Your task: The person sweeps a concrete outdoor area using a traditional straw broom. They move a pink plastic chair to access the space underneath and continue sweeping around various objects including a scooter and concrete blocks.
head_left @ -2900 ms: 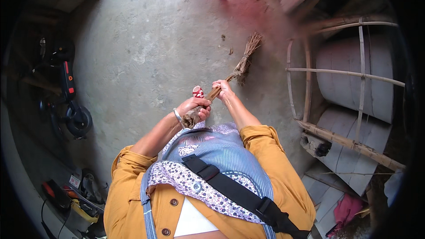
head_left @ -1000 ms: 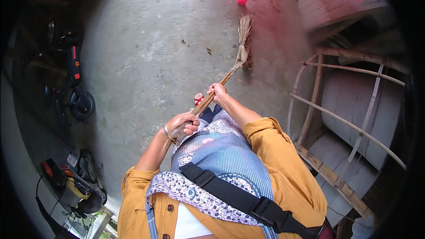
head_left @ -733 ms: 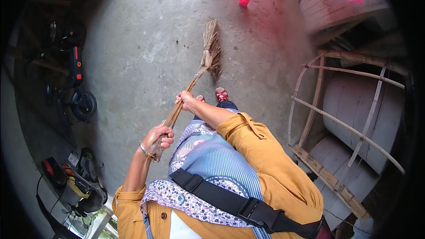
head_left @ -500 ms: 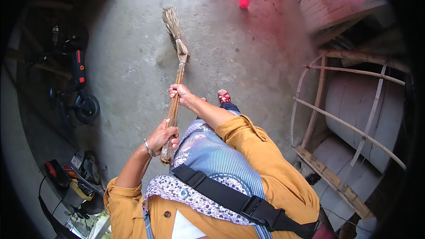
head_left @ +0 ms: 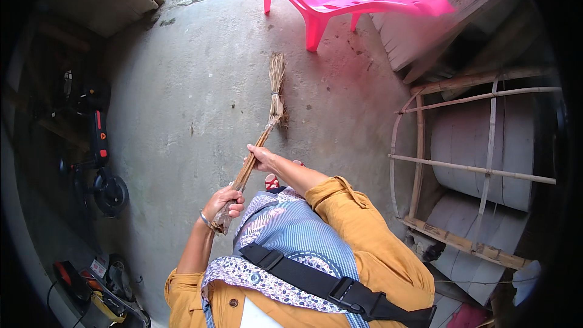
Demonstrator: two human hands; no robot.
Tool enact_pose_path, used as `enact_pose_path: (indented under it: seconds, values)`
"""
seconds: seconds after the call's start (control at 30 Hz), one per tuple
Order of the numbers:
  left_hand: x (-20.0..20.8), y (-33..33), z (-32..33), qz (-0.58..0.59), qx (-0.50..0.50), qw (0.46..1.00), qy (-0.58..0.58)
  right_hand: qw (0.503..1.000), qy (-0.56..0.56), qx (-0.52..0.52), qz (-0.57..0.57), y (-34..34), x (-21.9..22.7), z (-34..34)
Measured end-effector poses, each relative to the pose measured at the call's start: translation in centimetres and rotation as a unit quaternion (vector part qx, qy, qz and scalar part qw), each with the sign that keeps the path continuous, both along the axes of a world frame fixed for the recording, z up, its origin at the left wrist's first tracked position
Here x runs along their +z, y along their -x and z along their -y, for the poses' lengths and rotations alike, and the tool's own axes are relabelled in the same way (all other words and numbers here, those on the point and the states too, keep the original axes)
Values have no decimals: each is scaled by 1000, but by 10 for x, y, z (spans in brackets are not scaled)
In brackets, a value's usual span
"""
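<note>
A straw broom (head_left: pixel 277 79) with a long bundled-stalk handle slants across the concrete floor in front of me, its bristle head at the far end. My left hand (head_left: pixel 226 203), with a bracelet at the wrist, is wrapped round the butt of the handle, where some clear plastic covers the stalks. Farther along, my right hand (head_left: pixel 261 157) grips the handle below the tied neck; its fingertips are partly hidden behind the stalks. The bristles appear to rest on the floor. A red sandal (head_left: pixel 272 181) shows just beyond my right forearm.
A pink plastic chair (head_left: pixel 316 6) stands ahead to the right. At right, a bamboo frame (head_left: pixel 419 152) stands before grey rounded containers (head_left: pixel 480 152). Along the left side are a dark scooter (head_left: pixel 100 146) and another black-and-red machine (head_left: pixel 76 279).
The broom head has swung to the right and nearer to me, and my right hand has moved right and down with it. The whole view has shifted, showing more of the pink chair.
</note>
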State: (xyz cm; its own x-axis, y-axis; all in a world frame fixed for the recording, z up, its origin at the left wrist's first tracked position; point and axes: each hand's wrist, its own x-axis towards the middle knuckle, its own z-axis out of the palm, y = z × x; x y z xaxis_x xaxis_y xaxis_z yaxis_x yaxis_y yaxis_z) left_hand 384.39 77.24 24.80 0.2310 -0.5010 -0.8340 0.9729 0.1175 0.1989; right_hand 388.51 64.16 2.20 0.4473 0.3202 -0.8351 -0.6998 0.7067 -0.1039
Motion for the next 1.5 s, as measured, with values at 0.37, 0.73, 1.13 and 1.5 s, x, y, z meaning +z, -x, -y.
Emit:
enact_pose_path:
  seconds: [0.37,0.73,1.13,1.5]
  values:
    - [-9,-52,-58,-206,178,958,93,802,533,-215,164,-147,70,300]
    - [15,-120,-6,-262,235,927,129,757,392,-495,167,-222,177,573]
    - [34,-149,-22,-267,223,925,152,775,339,-506,171,-176,170,450]
    - [16,-120,-103,-278,147,929,193,671,372,-636,92,84,199,268]
